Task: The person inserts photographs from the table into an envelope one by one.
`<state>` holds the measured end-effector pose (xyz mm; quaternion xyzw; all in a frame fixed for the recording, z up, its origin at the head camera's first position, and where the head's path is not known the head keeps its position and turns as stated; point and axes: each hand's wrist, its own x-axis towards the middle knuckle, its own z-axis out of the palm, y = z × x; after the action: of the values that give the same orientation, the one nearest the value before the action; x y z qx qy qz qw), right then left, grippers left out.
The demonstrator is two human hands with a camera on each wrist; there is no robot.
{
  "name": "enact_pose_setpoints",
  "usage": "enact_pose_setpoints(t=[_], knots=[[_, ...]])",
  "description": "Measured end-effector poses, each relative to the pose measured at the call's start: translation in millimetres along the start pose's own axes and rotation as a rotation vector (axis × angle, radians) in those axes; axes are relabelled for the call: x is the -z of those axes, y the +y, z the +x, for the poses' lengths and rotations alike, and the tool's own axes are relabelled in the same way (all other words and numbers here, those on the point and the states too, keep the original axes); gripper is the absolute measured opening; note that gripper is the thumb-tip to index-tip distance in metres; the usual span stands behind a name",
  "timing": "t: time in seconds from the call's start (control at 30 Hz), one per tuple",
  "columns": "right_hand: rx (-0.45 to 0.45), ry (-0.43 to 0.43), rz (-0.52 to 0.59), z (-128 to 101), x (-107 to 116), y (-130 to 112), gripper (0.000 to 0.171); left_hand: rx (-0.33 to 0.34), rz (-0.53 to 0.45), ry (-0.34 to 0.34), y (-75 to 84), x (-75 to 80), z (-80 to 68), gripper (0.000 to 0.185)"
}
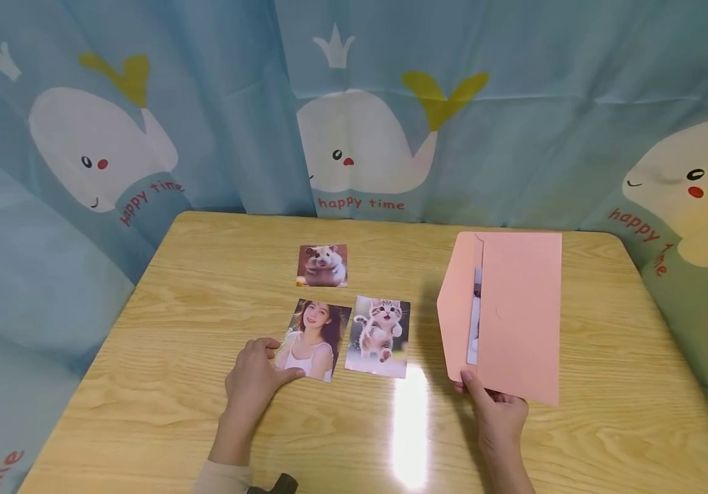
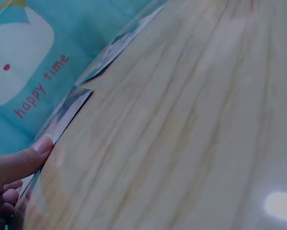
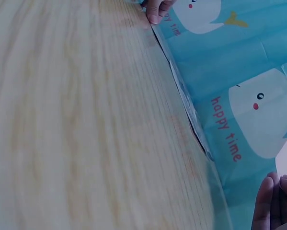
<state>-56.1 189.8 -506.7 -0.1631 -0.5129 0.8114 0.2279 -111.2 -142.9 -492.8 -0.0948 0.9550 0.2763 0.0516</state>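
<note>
Three photos lie on the wooden table [image 1: 144, 357]: a hamster photo [image 1: 322, 265] at the back, a portrait photo [image 1: 315, 337] and a kitten photo [image 1: 381, 336] side by side in front of it. My left hand [image 1: 275, 362] pinches the portrait photo's near left corner, thumb [image 2: 35, 151] on its edge [image 2: 66, 112]. My right hand [image 1: 484, 392] grips the lower edge of a pink envelope [image 1: 514, 315], held upright over the table's right side. Its flap is open to the left, and a photo [image 1: 474, 322] shows inside the opening. In the right wrist view only my fingers [image 3: 270, 203] appear.
A blue curtain with white whales and "happy time" lettering [image 1: 360, 158] hangs behind and around the table. Bright glare [image 1: 409, 425] lies on the tabletop between my hands. The table's rounded far corners and side edges are in view.
</note>
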Motion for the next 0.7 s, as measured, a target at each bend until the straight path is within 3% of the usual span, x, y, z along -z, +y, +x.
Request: enact_pose_setpoints(t=[0.3,0.43,0.53,0.63,0.7], knots=[[0.018,-0.009,0.014,1.2,0.3,0.0,0.030,0.032,-0.027,0.002,-0.3,-0.9,-2.7,0.066],[0.027,-0.018,0.033,1.7,-0.5,-0.3,0.031,0.010,-0.075,-0.031,-2.5,6.4,5.5,0.063],[0.031,-0.024,0.053,1.5,-1.1,-1.2,0.033,-0.104,-0.224,-0.152,-7.1,19.4,29.5,0.058],[0.028,-0.016,0.050,1.3,-0.9,-1.6,0.032,-0.272,-0.329,-0.365,-8.8,35.5,61.7,0.054],[0.027,-0.009,0.042,1.5,-0.1,-1.7,0.031,-0.380,-0.335,-0.501,-7.0,43.1,81.8,0.053]])
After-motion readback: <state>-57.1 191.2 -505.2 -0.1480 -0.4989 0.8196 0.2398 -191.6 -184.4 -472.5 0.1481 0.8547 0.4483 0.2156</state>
